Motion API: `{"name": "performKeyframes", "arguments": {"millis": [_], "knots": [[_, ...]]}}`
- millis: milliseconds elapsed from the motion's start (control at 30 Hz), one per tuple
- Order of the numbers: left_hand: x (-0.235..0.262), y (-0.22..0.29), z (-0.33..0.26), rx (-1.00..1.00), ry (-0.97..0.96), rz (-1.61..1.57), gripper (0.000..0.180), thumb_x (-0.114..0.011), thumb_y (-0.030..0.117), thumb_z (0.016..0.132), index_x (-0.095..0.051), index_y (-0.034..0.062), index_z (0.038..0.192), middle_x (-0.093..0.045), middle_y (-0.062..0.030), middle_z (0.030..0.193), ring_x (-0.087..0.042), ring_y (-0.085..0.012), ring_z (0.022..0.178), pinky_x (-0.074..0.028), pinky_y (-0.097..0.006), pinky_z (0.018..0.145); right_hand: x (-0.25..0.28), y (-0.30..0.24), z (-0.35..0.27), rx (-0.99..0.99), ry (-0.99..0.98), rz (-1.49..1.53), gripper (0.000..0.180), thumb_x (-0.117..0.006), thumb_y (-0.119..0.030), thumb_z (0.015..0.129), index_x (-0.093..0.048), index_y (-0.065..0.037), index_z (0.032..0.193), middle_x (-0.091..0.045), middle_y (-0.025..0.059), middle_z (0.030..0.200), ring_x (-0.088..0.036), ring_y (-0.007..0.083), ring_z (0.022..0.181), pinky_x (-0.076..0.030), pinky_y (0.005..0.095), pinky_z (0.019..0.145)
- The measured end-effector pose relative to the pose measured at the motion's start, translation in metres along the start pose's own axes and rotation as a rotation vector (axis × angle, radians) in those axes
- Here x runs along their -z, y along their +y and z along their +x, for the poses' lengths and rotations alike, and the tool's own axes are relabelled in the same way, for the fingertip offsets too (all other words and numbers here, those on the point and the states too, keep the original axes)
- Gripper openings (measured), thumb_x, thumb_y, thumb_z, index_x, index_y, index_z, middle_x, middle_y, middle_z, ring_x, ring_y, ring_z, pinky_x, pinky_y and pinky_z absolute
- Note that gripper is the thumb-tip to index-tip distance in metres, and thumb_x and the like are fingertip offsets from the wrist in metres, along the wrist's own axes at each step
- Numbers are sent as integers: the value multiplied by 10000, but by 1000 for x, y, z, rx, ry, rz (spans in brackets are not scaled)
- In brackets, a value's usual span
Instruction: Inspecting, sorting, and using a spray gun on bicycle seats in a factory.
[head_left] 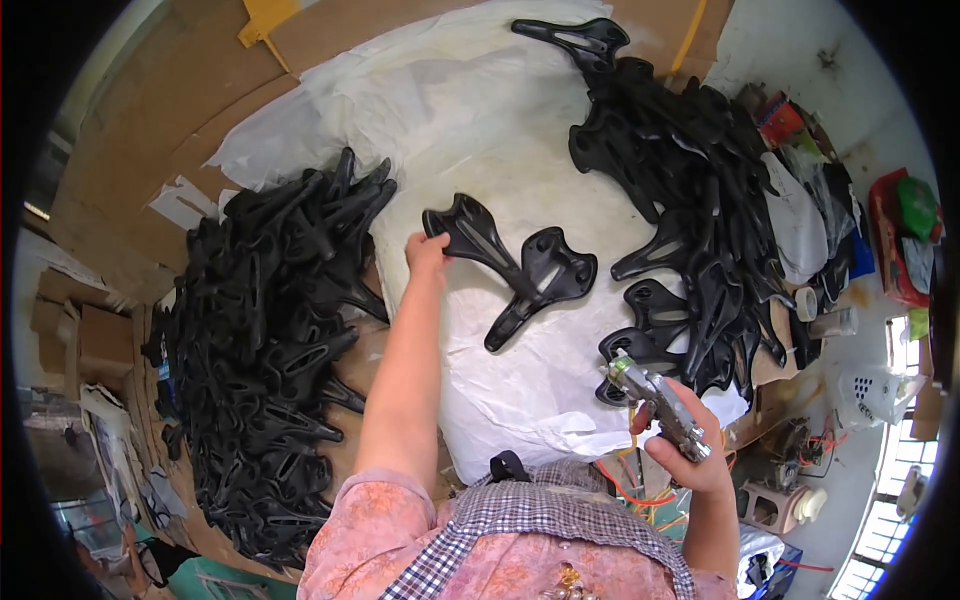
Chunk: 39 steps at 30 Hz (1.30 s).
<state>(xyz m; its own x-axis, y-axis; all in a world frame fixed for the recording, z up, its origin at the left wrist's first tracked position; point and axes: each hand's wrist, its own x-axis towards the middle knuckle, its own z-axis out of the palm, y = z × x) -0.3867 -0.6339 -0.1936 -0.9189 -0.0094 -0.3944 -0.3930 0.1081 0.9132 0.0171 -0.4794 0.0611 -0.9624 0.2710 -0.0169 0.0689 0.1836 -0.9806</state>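
Note:
My left hand [428,252] grips a black bicycle saddle shell [472,232] by the edge of its wide end, thumb on top. Its narrow nose points right and lies across a second saddle shell [555,268], which rests on the pale covered table [520,400] with its nose toward me. In my right hand [697,440] is a silver gun-shaped metal tool, looking like a spray gun [655,400], with its greenish front end pointing up and left. That front end is just beside the near end of the right-hand pile of saddle shells [690,200].
A large heap of black saddle shells [270,350] stands at the left on cardboard. Orange hoses [640,497] run below the table's near edge. Bags and a red box [780,120] sit along the right wall, near a white perforated basket [868,392].

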Motion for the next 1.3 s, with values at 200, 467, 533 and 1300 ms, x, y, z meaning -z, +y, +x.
{"name": "performKeyframes", "arguments": {"millis": [200,467,533,1300], "knots": [[60,117,13,-259,-32,-169,194,-663,8,758,-552,38,915,-607,-45,776,-586,-150,623,-468,-293,466,-7,-7,13,-72,-114,-51,566,-712,-102,763,-462,1,1260,-628,64,845,-597,120,749,-478,255,686],[78,108,7,-243,18,33,180,-666,30,772,-570,50,923,-606,-16,753,-577,-133,623,-457,-289,493,-18,-28,39,38,21,215,578,-670,-40,765,-424,36,1283,-620,95,868,-601,142,759,-490,276,689],[85,97,4,-195,12,11,183,-665,30,772,-571,52,927,-607,-18,759,-584,-137,635,-465,-293,499,-14,-32,39,63,39,211,596,-676,-63,767,-413,36,1293,-617,103,868,-600,147,745,-494,278,689],[-94,29,-98,-1183,-176,469,337,-571,21,751,-526,43,1084,-606,-118,955,-601,-298,835,-497,-368,695,20,3,-48,-113,134,135,642,-701,-145,759,-406,35,1300,-613,121,927,-598,169,828,-481,306,743]]}}
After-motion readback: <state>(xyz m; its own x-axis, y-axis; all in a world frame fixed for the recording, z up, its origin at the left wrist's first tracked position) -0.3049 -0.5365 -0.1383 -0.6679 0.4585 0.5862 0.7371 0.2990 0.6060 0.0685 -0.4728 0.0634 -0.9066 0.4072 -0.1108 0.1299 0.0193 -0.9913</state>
